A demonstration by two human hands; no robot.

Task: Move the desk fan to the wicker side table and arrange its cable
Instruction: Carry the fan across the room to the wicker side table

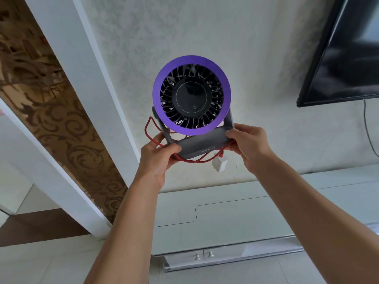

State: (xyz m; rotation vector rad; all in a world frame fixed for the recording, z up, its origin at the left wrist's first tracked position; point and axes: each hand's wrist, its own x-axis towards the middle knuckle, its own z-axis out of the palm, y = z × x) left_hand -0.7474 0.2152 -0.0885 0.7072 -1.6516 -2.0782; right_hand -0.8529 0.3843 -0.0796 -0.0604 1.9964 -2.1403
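Here both hands [205,148] grip the purple-ringed fan's [191,95] grey base, red cable [196,160] dangling.

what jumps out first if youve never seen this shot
The fan with its purple ring, held up mid-frame in front of the pale wall by both hands, left hand and right hand gripping its grey base. A red cable loops under it with a white plug dangling. A dark TV fills the upper right.

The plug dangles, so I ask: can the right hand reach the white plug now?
Probably not yet: the right hand grips the grey fan base, though the white plug hangs unobstructed just below it.
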